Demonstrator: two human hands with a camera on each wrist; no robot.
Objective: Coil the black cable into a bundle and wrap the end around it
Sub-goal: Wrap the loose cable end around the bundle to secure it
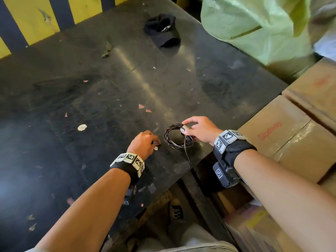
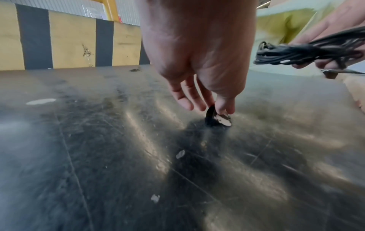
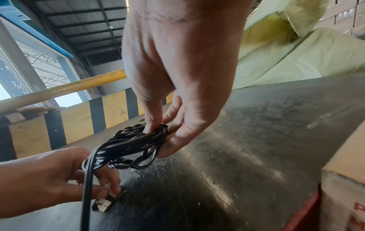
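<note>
The black cable (image 1: 167, 140) is a small coil of several loops, raised just above the dark table (image 1: 91, 88) near its front right corner. My right hand (image 1: 184, 127) pinches the coil's right side between thumb and fingers; the wrist view shows the cable (image 3: 126, 143) bunched under my right hand (image 3: 158, 134). A loose cable end (image 1: 187, 155) hangs down toward the table edge. Left of the coil, my left hand (image 1: 156, 144) pinches a small black piece with white patches (image 2: 219, 118) that stands on the table, apart from the cable.
A black cap (image 1: 163, 31) lies at the far side of the table. A green sack (image 1: 254, 28) stands at the back right, and cardboard boxes (image 1: 291, 128) line the right edge. A yellow and black barrier (image 1: 36, 19) runs along the back. Small scraps litter the surface.
</note>
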